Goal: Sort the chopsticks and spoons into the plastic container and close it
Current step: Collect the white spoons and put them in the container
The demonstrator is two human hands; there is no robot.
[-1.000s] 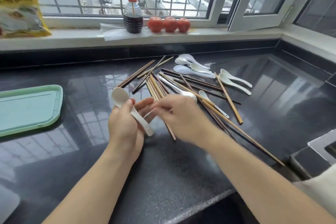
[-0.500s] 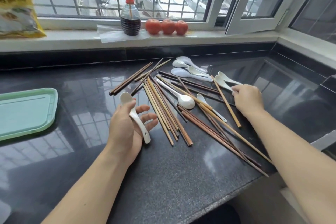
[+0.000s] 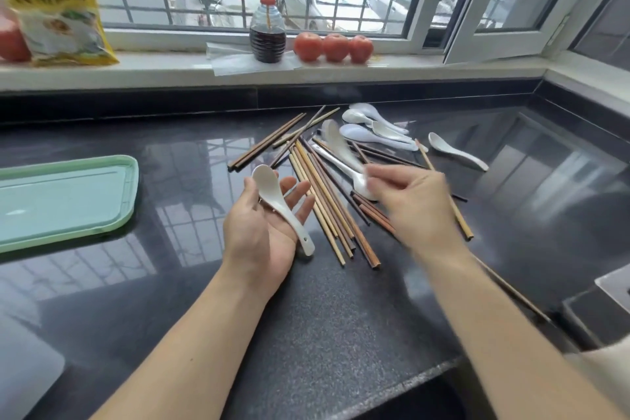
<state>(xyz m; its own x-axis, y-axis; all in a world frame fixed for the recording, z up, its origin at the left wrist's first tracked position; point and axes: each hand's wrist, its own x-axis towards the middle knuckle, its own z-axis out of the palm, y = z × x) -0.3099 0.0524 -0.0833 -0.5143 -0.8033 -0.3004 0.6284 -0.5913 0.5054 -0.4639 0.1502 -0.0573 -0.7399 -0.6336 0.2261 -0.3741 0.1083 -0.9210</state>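
Spoons and chopsticks (image 3: pixel 327 201) lie scattered on a polished black stone counter (image 3: pixel 306 324), speckled at its near edge and mirror-glossy further back. Nearest, the left hand (image 3: pixel 262 232) lies palm up, fingers loosely spread, with a smooth white spoon (image 3: pixel 283 208) resting across the palm, bowl pointing away. Just right of it, the right hand (image 3: pixel 412 204) pinches a second white spoon (image 3: pixel 341 147) by the handle; it is motion-blurred, held above the pile. Under the hands the chopsticks fan out, thin straight sticks in pale bamboo and dark wood, crossing one another, some reaching the counter's right edge. A long-handled white spoon lies among them. Beyond, a cluster of white spoons (image 3: pixel 375 129) sits toward the far edge, and a single spoon (image 3: pixel 456 155) lies apart to the right. A pale green plastic lid (image 3: pixel 68 198) with rounded corners rests at the left edge. Behind the counter runs a white sill (image 3: pixel 426 68) carrying a spray bottle (image 3: pixel 267 31) with a red trigger, three tomatoes (image 3: pixel 332 46) and a yellow bag (image 3: pixel 58 7). Window bars and parked cars show outside.
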